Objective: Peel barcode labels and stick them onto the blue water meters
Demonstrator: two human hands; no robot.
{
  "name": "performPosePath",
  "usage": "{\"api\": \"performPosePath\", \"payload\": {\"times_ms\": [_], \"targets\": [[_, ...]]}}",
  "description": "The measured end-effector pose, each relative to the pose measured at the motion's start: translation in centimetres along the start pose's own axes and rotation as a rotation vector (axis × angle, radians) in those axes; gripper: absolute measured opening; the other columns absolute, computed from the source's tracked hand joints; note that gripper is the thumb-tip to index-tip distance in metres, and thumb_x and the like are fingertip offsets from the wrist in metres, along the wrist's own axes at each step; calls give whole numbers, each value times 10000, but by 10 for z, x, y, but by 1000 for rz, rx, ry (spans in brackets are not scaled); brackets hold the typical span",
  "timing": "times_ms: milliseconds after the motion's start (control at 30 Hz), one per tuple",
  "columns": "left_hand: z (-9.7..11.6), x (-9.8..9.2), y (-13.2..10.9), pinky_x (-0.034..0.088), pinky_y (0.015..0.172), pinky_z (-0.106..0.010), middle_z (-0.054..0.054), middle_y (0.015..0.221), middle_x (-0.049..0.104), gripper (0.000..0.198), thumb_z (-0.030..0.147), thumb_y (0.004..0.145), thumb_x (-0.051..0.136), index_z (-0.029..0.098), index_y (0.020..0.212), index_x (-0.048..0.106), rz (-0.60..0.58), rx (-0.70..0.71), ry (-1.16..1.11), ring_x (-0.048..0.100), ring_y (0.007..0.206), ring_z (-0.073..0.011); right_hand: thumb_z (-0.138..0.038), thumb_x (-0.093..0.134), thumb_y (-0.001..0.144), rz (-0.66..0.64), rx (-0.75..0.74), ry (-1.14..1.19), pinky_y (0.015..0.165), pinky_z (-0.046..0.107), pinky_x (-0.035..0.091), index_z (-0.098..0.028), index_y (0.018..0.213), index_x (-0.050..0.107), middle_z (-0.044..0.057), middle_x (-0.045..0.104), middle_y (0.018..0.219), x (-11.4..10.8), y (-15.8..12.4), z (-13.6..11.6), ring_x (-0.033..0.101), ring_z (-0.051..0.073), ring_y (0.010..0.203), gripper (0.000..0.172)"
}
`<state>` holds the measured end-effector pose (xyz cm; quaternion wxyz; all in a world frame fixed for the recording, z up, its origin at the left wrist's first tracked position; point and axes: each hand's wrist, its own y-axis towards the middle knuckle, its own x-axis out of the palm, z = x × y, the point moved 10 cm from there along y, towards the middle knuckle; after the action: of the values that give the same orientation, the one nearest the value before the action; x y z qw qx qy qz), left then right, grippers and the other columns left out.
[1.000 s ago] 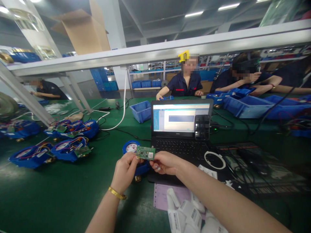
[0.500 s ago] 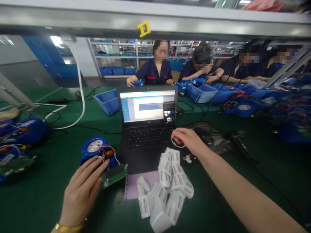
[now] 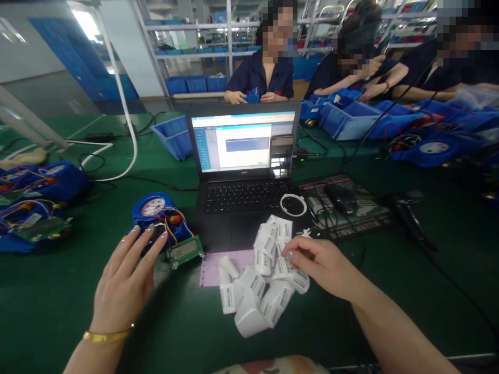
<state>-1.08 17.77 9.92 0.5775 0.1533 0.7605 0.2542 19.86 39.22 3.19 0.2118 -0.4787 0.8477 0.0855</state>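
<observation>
My left hand (image 3: pixel 127 270) lies open with its fingers spread, the fingertips at the near edge of a blue meter (image 3: pixel 153 208) with a round white dial and coloured wires. A green circuit board (image 3: pixel 185 250) with a small display hangs by wires at the meter's right. My right hand (image 3: pixel 322 265) hovers over a folded strip of white barcode labels (image 3: pixel 255 284), fingers loosely bent; I see nothing held in it. Whether its fingertips touch the strip is unclear. A white ring (image 3: pixel 293 204) rests on the right of the laptop's (image 3: pixel 218 228) keyboard deck.
A phone (image 3: pixel 281 156) leans on the laptop screen. Right of it are a mouse (image 3: pixel 341 197) on a dark mat and a black handheld scanner (image 3: pixel 411 218) with a cable. More wired blue meters (image 3: pixel 58 182) lie at left. Blue bins (image 3: pixel 175 137) and co-workers (image 3: pixel 268 72) are across the table.
My right hand has let go of the white ring and come nearer, over the labels. The left hand's fingers have drawn back slightly from the meter. The view has tilted down.
</observation>
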Motion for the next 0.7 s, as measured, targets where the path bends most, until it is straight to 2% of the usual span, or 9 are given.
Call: {"api": "performPosePath", "payload": {"times_ms": [167,300,367,500,700], "targets": [[14,-19,1,301,1095,-501,-86,1429,352,594,98,857,467,236,1420,342,51,-60,-62,327,1315,-317,-270,482,862,12,-48,-74,528,238,376,-194,837,637,1,620,698,4,-11,-4,546,140,591,174],[38,-37,1,317,1082,-477,-85,1383,415,648,47,788,563,233,1387,402,155,-68,-131,392,1269,-314,-259,477,860,28,-37,-72,540,234,379,-199,827,630,-7,613,691,3,-18,-3,554,138,603,167],[54,-39,1,347,1055,-459,-103,1338,458,652,12,758,593,216,1358,442,169,-44,-176,427,1237,-314,-252,476,854,36,-29,-72,540,228,378,-203,826,631,-13,611,689,4,-20,-2,553,135,606,165],[87,-24,5,393,998,-437,-135,1224,526,473,-1,773,584,139,1223,534,95,34,-302,466,1187,-307,-249,484,849,29,-32,-84,527,223,363,-208,825,630,-22,595,669,12,-21,-3,529,129,582,154],[124,15,17,352,1005,-409,-85,1139,562,304,96,858,535,137,1160,546,-148,117,-425,466,1120,-250,-239,465,868,2,-57,-92,585,235,381,-198,858,619,-9,621,719,21,-19,-6,572,141,644,160]]}}
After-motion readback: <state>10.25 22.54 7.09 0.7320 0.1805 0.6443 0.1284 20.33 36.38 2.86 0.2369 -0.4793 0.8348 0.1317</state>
